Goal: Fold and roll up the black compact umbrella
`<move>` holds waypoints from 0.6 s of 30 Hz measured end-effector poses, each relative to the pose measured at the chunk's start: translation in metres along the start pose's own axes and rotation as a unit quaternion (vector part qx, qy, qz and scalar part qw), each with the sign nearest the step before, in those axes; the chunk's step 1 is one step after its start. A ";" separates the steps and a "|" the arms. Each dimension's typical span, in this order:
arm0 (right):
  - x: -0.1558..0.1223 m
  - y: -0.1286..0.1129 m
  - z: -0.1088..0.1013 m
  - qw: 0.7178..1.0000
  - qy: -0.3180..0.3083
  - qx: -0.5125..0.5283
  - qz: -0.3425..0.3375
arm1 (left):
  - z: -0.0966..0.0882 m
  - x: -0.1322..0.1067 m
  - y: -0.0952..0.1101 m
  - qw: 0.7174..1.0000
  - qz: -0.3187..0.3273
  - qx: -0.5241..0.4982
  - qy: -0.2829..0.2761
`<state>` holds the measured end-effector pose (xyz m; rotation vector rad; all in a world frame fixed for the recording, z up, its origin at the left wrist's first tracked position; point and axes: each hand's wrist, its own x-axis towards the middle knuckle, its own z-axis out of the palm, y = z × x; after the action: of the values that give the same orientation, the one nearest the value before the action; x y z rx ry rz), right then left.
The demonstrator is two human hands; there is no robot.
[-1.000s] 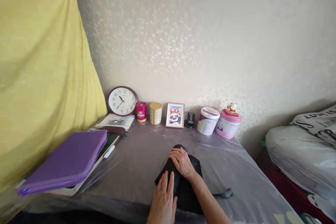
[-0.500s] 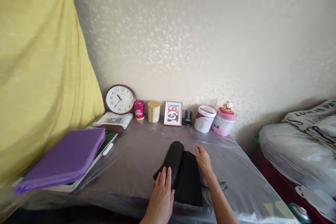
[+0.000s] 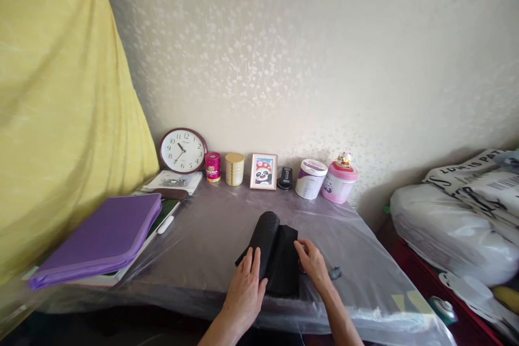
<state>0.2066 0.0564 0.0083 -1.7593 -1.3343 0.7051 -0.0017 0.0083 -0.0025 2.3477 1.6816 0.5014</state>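
A black garment (image 3: 275, 251) lies partly rolled on the plastic-covered table (image 3: 203, 248); the rolled part is on its left side. My left hand (image 3: 245, 289) rests flat on the near end of the roll, fingers stretched out. At the garment's right edge my right hand (image 3: 312, 262) has its fingers curled and touching the cloth; whether it grips the edge is not clear. A small dark grey thing (image 3: 335, 273) lies just right of my right hand.
Along the wall stand a clock (image 3: 182, 150), a pink can (image 3: 212, 166), a yellow can (image 3: 234, 168), a framed picture (image 3: 263, 171), a white tub (image 3: 310, 178) and a pink jar (image 3: 339, 183). A purple folder (image 3: 101, 240) lies left. Yellow curtain (image 3: 52, 119) hangs left; bagged bedding (image 3: 450, 232) lies right.
My right hand left the top of the roll, moved to the garment's right side, then came nearer along its edge. The left hand stayed on the roll. The view shifted slightly.
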 end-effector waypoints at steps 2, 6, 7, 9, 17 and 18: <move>0.001 -0.001 0.003 1.000 0.007 -0.010 -0.006 | -0.004 0.000 0.000 1.000 -0.001 -0.013 -0.013; 0.005 0.001 0.006 0.999 0.003 -0.038 0.028 | -0.012 -0.002 -0.002 0.998 0.009 -0.053 -0.041; 0.006 0.003 0.005 0.998 0.017 -0.055 0.023 | -0.014 -0.003 -0.003 0.997 0.011 -0.062 -0.049; 0.008 0.006 0.005 0.995 0.044 -0.090 0.004 | -0.017 -0.005 -0.003 0.995 0.006 -0.074 -0.063; 0.014 0.006 0.004 0.997 0.022 -0.067 -0.014 | -0.015 -0.009 -0.002 0.995 -0.006 -0.076 -0.066; 0.014 0.003 0.004 0.999 0.008 -0.032 -0.018 | -0.014 -0.009 -0.002 0.995 -0.004 -0.079 -0.064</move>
<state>0.2089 0.0702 0.0037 -1.7829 -1.3891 0.6331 -0.0114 -0.0004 0.0084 2.2111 1.5351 0.4531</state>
